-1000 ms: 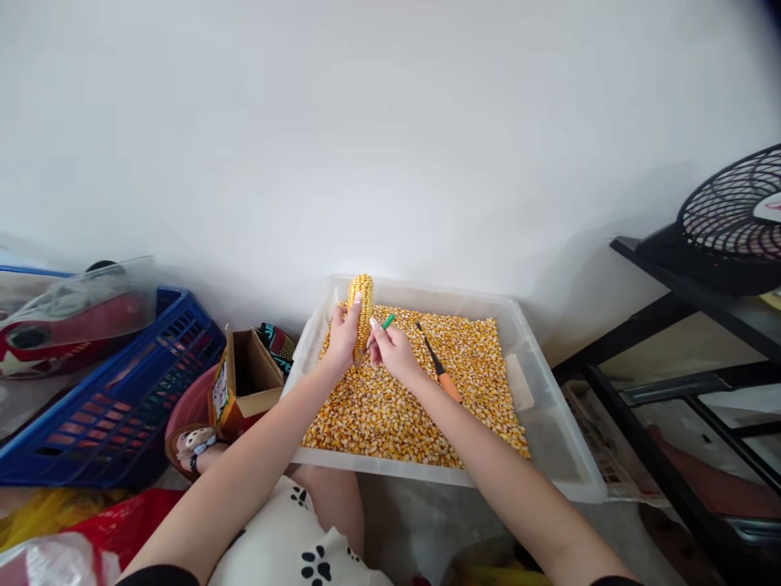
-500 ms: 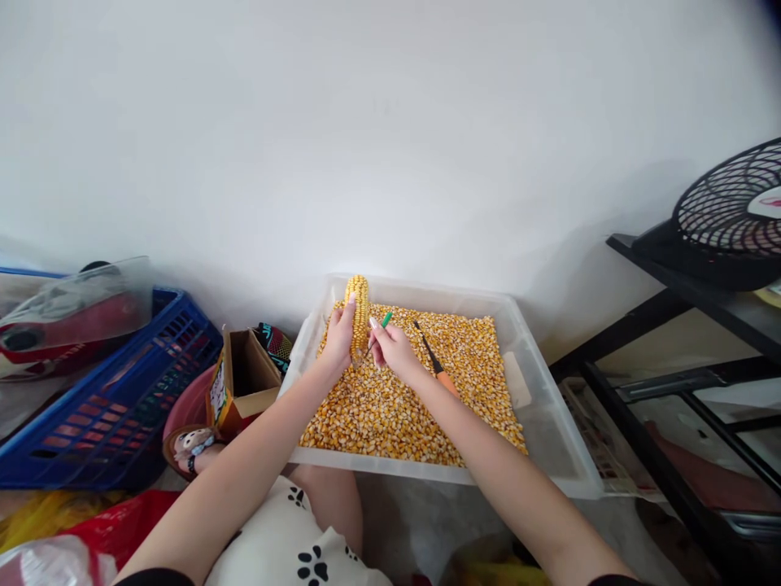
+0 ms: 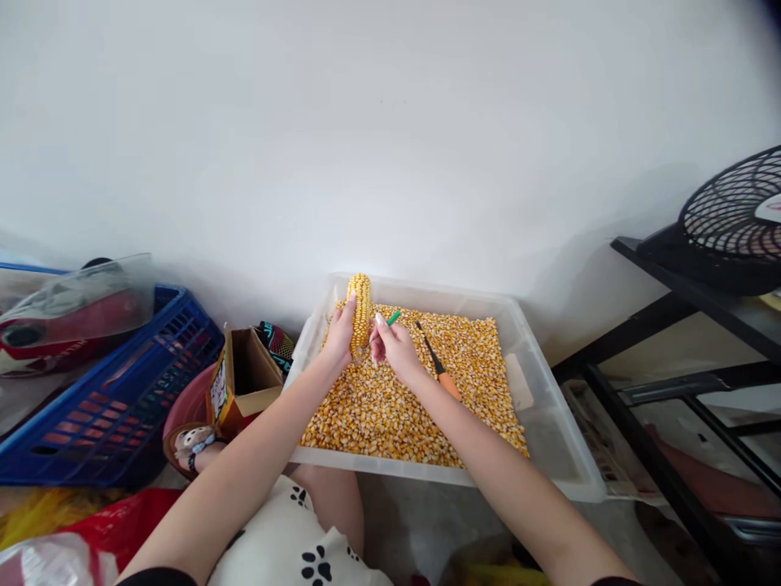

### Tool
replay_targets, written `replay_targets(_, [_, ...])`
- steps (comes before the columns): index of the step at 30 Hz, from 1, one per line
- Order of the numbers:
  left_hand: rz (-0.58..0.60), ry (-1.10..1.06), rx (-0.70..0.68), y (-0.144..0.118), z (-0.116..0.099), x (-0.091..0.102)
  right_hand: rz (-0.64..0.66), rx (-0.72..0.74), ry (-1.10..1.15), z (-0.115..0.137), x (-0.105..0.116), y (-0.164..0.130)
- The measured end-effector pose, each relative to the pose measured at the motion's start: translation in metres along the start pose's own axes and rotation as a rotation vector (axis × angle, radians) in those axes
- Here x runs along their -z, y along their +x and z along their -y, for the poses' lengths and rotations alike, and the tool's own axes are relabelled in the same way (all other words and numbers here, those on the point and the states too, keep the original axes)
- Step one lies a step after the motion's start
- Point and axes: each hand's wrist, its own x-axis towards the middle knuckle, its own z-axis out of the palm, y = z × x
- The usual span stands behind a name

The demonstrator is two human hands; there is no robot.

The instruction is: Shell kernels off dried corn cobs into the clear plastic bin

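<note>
An ear of corn [image 3: 361,313] stands nearly upright in my left hand [image 3: 342,330], its yellow rows of kernels facing right. My right hand [image 3: 394,346] pinches a thin tool with a green handle [image 3: 394,317]; its tip is near the lower end of the ear, and I cannot tell whether it touches. Both hands are above a translucent plastic bin [image 3: 549,407]. Loose corn kernels [image 3: 390,415] cover much of its floor. On the kernels, right of my right hand, lies a dark-bladed tool with an orange handle [image 3: 448,384].
To the left are an open cardboard box [image 3: 250,370], a reddish basin [image 3: 176,407] and a blue plastic basket [image 3: 110,415]. A black fan [image 3: 732,220] rests on a black metal frame [image 3: 671,313] at the right. The white wall [image 3: 378,146] rises behind the bin.
The green-handled tool has tilted further right, and my right hand has shifted slightly right and turned. The ear stays in my left hand, almost unmoved.
</note>
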Motion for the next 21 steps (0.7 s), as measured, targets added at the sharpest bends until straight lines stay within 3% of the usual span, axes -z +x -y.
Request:
replay_targets(11, [-0.087,0.27,-0.128,-0.005,0.015,0.001,0.139,0.123,-0.406,-0.007,0.001,-0.002])
replay_targets(15, [-0.263,0.359,-0.241,0.003,0.013,0.008,0.192,0.123,-0.543,-0.021,0.008,-0.001])
replay_targets(17, [-0.315,0.309,-0.238,0.006,0.008,0.012,0.195,0.08,-0.503,-0.021,0.01,0.0])
replay_targets(21, [-0.234,0.154,-0.155,0.007,0.002,0.012,0.059,0.073,-0.25,-0.006,0.005,0.001])
